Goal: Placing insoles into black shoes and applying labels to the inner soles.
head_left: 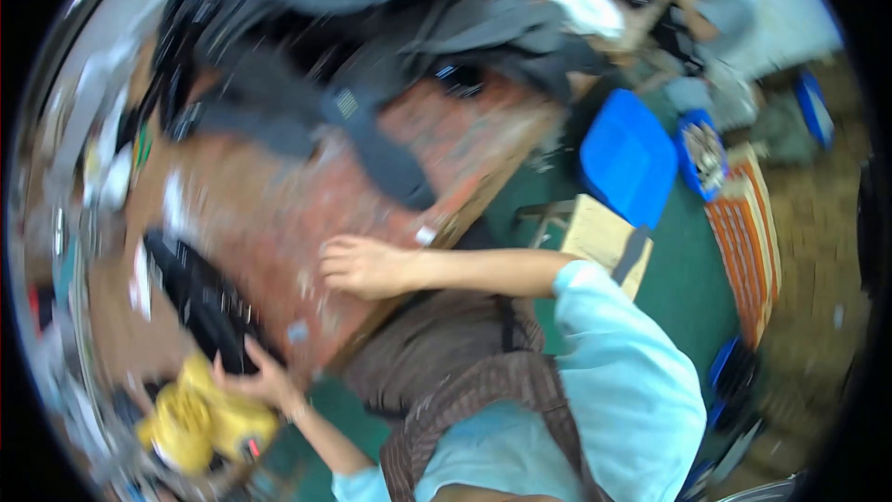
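Observation:
My left hand [260,379] is at the near left edge of the worktable. Its thumb and fingers grip the near end of a long, glossy black piece [203,302], too blurred to name more exactly. The piece lies slantwise on the table's left side. My right hand [360,266] rests on the reddish, worn tabletop [297,214], palm down with the fingers stretched out and nothing in them. Beyond it, a dark grey strap-like piece [386,153] extends from a heap of dark material [307,0].
A yellow machine [200,414] stands beside my left hand. Right of the table are a blue plastic chair or tub [630,153], a wooden board [604,237], a blue basket [701,156] and an orange-striped cloth [748,242]. Another person [720,14] sits at the far right.

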Available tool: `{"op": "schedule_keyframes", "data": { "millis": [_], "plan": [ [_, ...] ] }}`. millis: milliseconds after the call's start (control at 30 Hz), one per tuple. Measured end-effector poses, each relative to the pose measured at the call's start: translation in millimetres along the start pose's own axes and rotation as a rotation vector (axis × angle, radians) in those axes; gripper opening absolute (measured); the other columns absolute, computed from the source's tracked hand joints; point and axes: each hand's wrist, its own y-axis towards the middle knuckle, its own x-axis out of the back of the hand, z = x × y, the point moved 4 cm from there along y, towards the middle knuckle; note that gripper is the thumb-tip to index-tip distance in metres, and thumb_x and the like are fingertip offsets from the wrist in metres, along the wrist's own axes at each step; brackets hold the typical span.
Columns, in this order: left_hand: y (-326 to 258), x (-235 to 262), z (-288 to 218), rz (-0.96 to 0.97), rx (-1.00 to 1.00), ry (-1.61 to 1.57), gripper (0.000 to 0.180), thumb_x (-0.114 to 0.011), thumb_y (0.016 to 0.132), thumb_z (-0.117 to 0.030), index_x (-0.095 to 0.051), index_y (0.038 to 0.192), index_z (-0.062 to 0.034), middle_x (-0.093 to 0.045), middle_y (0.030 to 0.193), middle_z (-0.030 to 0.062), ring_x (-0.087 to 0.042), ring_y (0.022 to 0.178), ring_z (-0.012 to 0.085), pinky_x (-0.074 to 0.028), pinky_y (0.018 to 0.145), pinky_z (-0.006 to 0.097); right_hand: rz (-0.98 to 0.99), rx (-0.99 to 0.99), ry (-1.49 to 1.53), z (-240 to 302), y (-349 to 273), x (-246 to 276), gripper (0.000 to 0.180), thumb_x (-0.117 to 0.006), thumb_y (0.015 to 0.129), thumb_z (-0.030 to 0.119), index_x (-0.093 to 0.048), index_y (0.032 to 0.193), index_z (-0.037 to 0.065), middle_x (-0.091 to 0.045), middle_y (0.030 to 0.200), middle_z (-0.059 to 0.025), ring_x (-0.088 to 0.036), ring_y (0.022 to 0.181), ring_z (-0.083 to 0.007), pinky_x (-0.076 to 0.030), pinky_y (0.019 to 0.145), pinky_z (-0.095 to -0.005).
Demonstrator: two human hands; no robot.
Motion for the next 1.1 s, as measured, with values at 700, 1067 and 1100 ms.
{"op": "schedule_keyframes", "data": {
  "millis": [700, 1067, 1100],
  "plan": [
    [-155.4, -133.3, -248.8, 1.200, -0.608, 0.023, 0.100, -0.079, 0.073, -0.030, -0.026, 0.150, 0.0048, -0.014, 0.157, 0.0351, -0.012, 0.147, 0.0500, -0.010, 0.117, 0.063, -0.716, -1.073, -1.029, -241.2, -289.9, 504.4, 0.073, -0.076, 0.067, 0.012, -0.049, 0.134, 0.007, -0.048, 0.125, -0.0233, -0.050, 0.119, -0.0407, -0.042, 0.105, -0.0434],
    [-153.2, -146.6, -203.2, 1.206, -1.046, 0.191, 0.053, -0.049, 0.099, -0.026, -0.040, 0.148, -0.0059, -0.035, 0.150, 0.0318, -0.039, 0.138, 0.0451, -0.034, 0.109, 0.060, -0.560, -1.341, -0.974, -431.5, -397.9, 665.9, 0.145, -0.095, 0.055, 0.032, 0.008, 0.157, 0.034, -0.006, 0.151, -0.0467, -0.027, 0.140, -0.0551, -0.033, 0.114, -0.0509],
    [-152.4, -147.0, -205.6, 1.224, -1.062, 0.180, 0.054, -0.050, 0.099, -0.026, -0.041, 0.148, -0.0059, -0.035, 0.150, 0.0317, -0.039, 0.138, 0.0451, -0.034, 0.109, 0.060, -0.543, -1.296, -1.026, -440.8, -397.8, 663.2, 0.143, -0.095, 0.055, 0.034, 0.005, 0.157, 0.036, -0.025, 0.145, -0.0449, -0.041, 0.131, -0.0556, -0.040, 0.108, -0.0524]
  ]
}}
